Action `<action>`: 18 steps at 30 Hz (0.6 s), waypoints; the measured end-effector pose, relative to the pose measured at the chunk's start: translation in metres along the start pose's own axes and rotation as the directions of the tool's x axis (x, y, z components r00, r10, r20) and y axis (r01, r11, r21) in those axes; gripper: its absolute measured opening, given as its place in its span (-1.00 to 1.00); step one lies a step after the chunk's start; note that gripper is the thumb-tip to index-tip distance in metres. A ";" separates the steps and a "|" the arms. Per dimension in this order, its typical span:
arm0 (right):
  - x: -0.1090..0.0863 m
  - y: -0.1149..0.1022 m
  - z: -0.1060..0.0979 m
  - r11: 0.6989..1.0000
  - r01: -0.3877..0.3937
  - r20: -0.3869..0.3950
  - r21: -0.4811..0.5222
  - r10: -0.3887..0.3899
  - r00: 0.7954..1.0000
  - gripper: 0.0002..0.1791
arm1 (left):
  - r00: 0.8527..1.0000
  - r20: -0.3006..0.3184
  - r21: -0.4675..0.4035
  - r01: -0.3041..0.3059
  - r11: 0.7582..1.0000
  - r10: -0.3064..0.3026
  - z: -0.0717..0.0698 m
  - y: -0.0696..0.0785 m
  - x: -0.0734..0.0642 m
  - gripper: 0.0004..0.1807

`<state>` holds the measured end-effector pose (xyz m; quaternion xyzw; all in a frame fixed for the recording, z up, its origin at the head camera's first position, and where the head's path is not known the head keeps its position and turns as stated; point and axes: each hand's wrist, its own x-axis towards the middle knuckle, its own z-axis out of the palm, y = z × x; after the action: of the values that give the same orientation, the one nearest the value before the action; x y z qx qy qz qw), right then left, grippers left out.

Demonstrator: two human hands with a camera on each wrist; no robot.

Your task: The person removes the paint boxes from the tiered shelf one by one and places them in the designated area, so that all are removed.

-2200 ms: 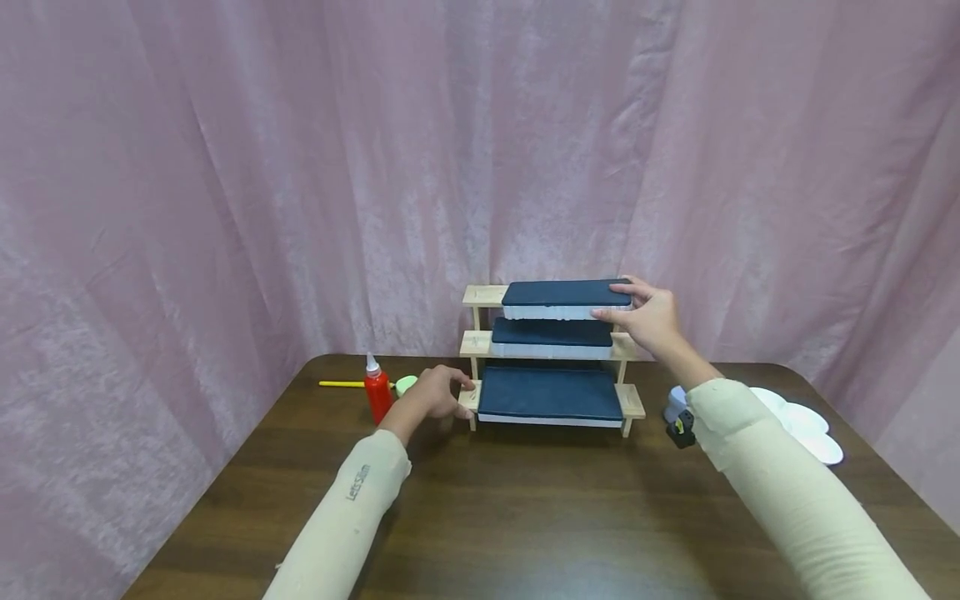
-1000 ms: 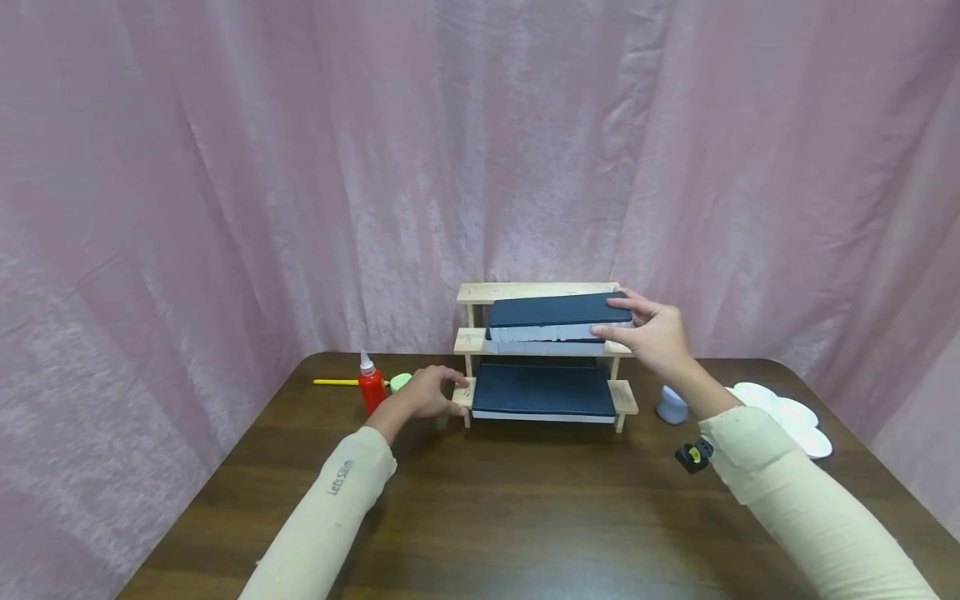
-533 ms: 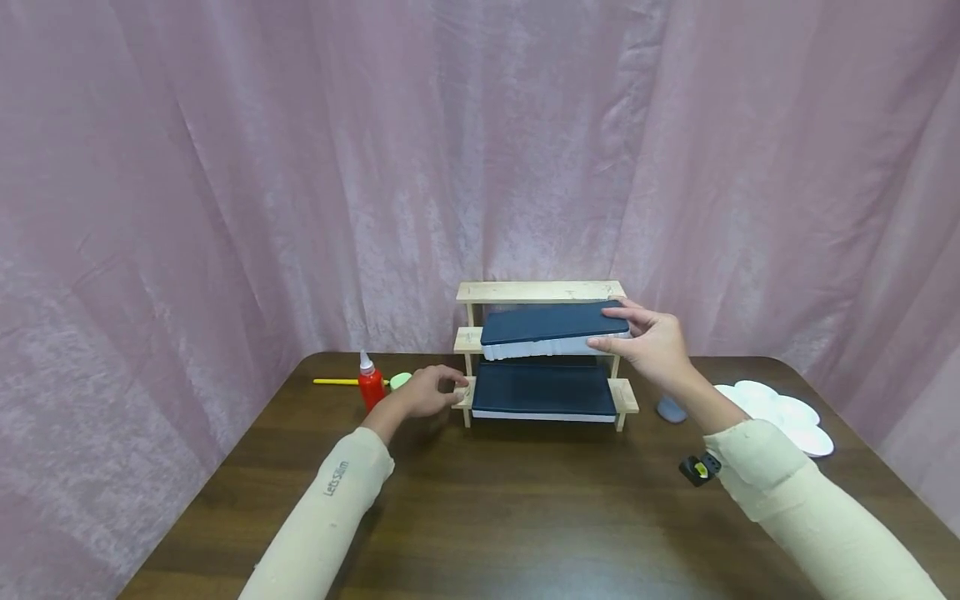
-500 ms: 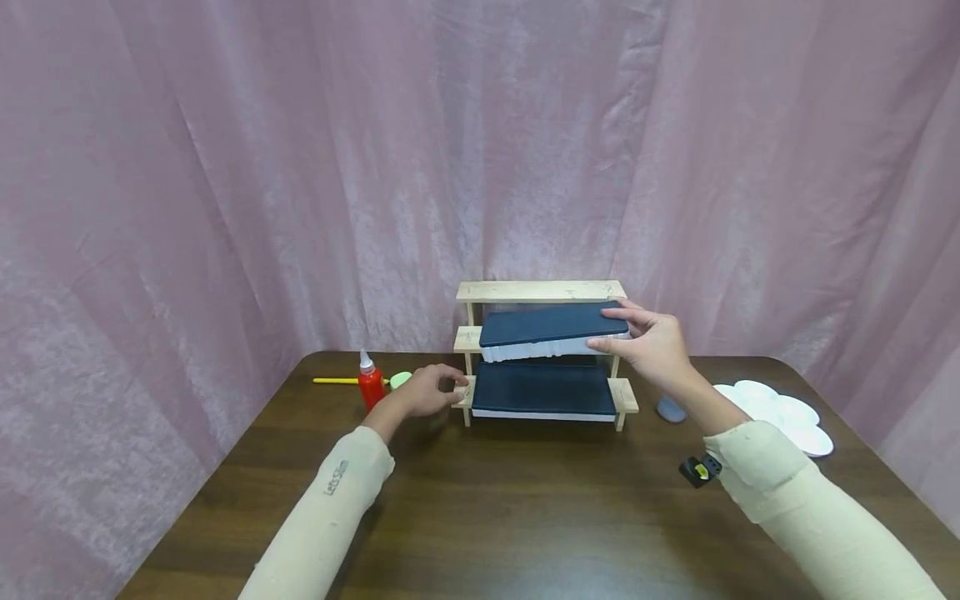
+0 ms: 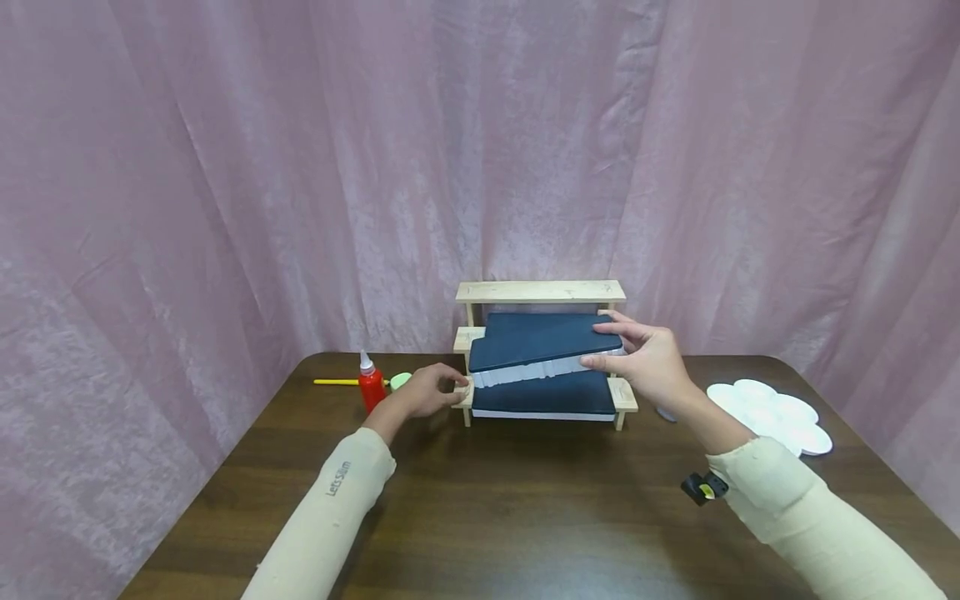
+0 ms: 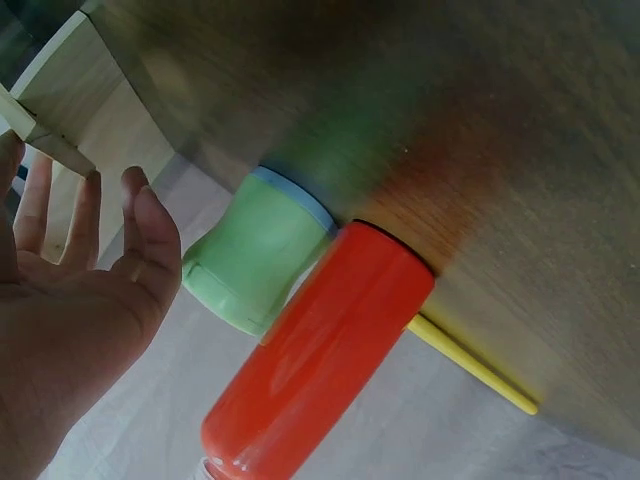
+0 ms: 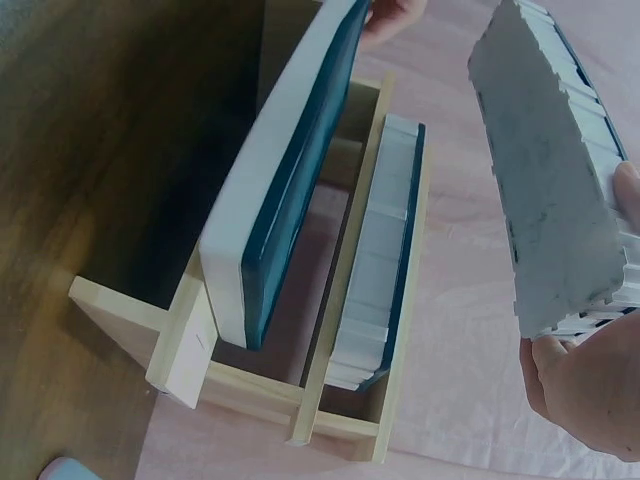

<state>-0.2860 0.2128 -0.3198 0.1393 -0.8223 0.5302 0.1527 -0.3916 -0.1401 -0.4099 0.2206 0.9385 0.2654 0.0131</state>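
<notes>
My right hand (image 5: 658, 367) grips the right end of a long flat case (image 5: 540, 354) with a dark blue lid and white ribbed sides. The held case tilts, left end lower, in front of the wooden stepped rack (image 5: 540, 292); the right wrist view shows the grey underside of the case (image 7: 545, 180). A similar case (image 5: 555, 321) sits on the rack's middle step, partly hidden. On the lowest step lies a wider blue-lidded case (image 5: 547, 398). At the left end of that step, my left hand (image 5: 423, 392) holds the board with its fingers (image 6: 85, 210).
Left of the rack stand a red bottle (image 5: 371, 387) with a white nozzle and a light green cup (image 6: 255, 245), with a yellow stick (image 5: 335, 382) behind. To the right lie a white flower-shaped palette (image 5: 772, 417) and a small bluish thing (image 5: 665, 414). A pink curtain (image 5: 540, 150) hangs behind.
My right hand has lifted the case off the top step and brought it down and forward, past the middle step. Its left end now dips lower. The left hand stays at the rack.
</notes>
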 end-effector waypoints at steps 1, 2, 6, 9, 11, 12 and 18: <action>-0.001 -0.001 0.000 1.000 -0.003 0.006 0.007 0.003 1.000 -0.31 | 1.000 0.006 -0.004 0.008 1.000 -0.008 0.000 0.000 0.000 -0.74; -0.003 -0.001 0.000 1.000 -0.006 0.010 0.009 0.006 1.000 -0.31 | 1.000 0.012 -0.007 0.017 1.000 -0.017 -0.001 0.001 0.000 -0.74; -0.007 -0.001 0.002 1.000 0.000 0.020 0.012 0.000 1.000 -0.32 | 0.999 0.029 -0.005 0.036 0.999 -0.036 -0.001 0.003 0.000 -0.71; -0.009 0.000 0.004 1.000 0.012 0.017 -0.007 -0.012 1.000 -0.33 | 0.998 0.035 -0.005 0.049 0.999 -0.049 0.000 0.004 0.001 -0.68; -0.011 0.001 0.005 1.000 0.023 0.021 -0.020 -0.023 1.000 -0.34 | 0.998 0.036 -0.004 0.058 0.998 -0.058 0.000 0.004 0.002 -0.66; -0.013 0.001 0.006 0.999 0.026 0.025 -0.025 -0.025 0.999 -0.35 | 0.997 0.038 -0.008 0.064 0.998 -0.063 0.000 0.004 0.002 -0.65; -0.021 -0.001 0.009 1.000 0.026 0.049 -0.011 -0.025 0.998 -0.36 | 0.997 0.043 0.005 0.065 0.998 -0.065 -0.001 0.005 0.003 -0.65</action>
<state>-0.2670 0.2053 -0.3313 0.1619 -0.8269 0.5200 0.1399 -0.3921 -0.1359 -0.4060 0.1958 0.9450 0.2585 0.0417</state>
